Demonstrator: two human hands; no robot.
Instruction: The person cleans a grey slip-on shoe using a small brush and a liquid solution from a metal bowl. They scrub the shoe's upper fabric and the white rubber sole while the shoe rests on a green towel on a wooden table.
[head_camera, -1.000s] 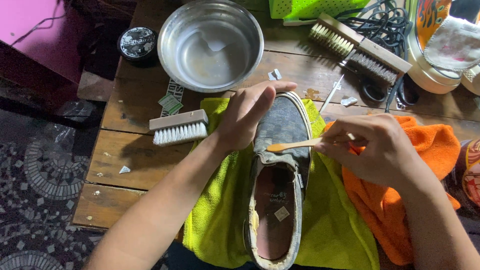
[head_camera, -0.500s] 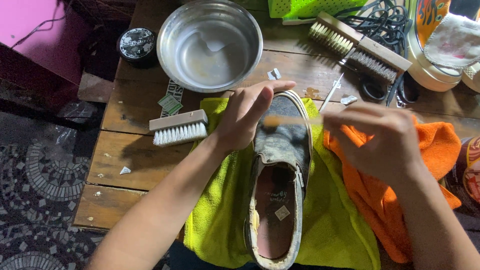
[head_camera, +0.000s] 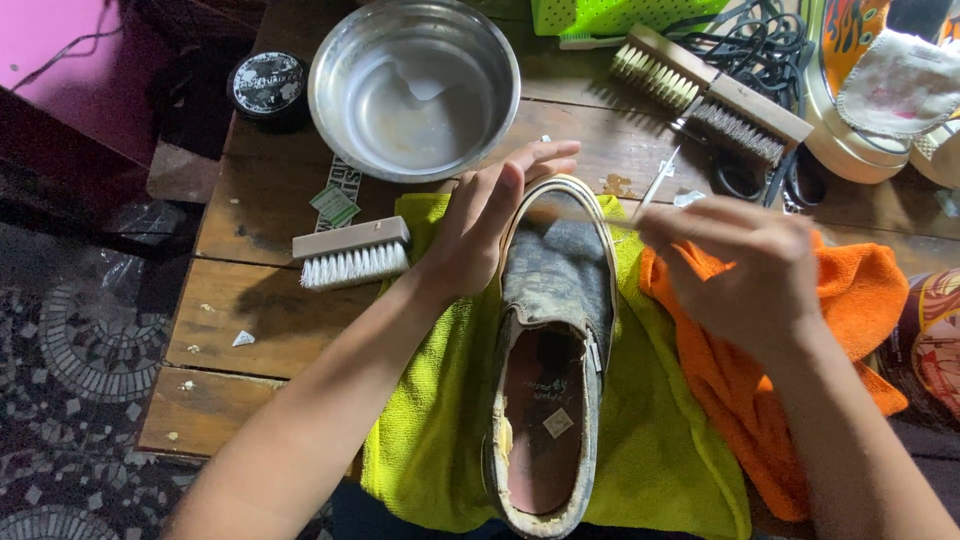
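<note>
A worn grey slip-on shoe (head_camera: 553, 330) lies toe away from me on a yellow-green cloth (head_camera: 440, 430). My left hand (head_camera: 490, 222) presses flat against the left side of the shoe's toe. My right hand (head_camera: 745, 265) is to the right of the toe and grips a thin wooden-handled brush (head_camera: 575, 212), which is blurred and reaches across the toe's far edge. An orange cloth (head_camera: 850, 300) lies under my right hand.
On the wooden table (head_camera: 250, 300): a steel bowl (head_camera: 415, 85) with a little water, a white-bristled brush (head_camera: 352, 252), a round black tin (head_camera: 267, 85), two larger brushes (head_camera: 710, 95), black cables (head_camera: 760, 45), another shoe (head_camera: 870, 90) at the far right. Patterned floor (head_camera: 70, 350) lies to the left.
My right hand has moved the small brush from the shoe's middle up to the toe's far edge. The left hand has stayed on the shoe.
</note>
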